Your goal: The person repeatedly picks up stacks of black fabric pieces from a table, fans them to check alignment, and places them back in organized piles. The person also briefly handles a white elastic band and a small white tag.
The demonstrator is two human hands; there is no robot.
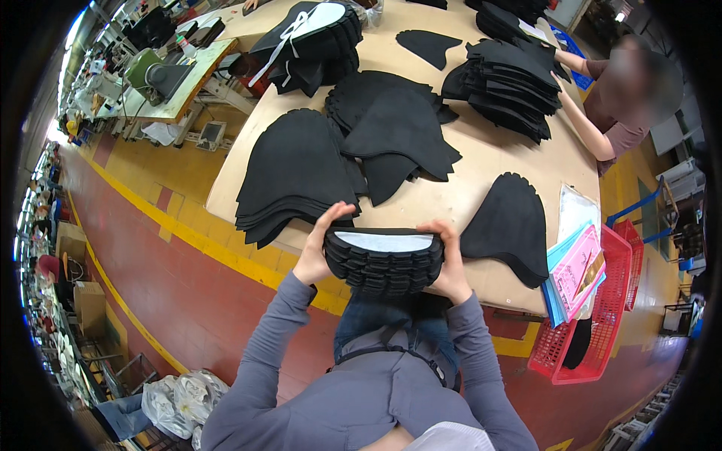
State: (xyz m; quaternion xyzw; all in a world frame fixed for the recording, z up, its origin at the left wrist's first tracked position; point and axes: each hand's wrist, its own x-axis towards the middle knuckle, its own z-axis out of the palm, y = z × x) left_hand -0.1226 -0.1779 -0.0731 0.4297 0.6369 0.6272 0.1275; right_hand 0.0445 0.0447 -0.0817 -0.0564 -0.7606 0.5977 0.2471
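Between my two hands, at the table's near edge, is a thick stack of black cut pieces (383, 269) with scalloped edges facing me and a white piece on its upper side. My left hand (322, 244) grips the stack's left end, fingers bent over its far side. At the right end my right hand (450, 259) presses against it the same way. Just beyond my left hand lies a pile of black bell-shaped pieces (293, 165). To the right of my right hand rests another black scalloped piece (508, 225), flat on the table.
The beige tabletop (481, 169) carries more black piles, one tied with white ribbon (289, 37). A co-worker (617, 98) at the right handles a black stack (511, 86). Papers (575, 274) lie over a red basket (602, 331) at the right corner. Sewing machines (154, 75) stand left.
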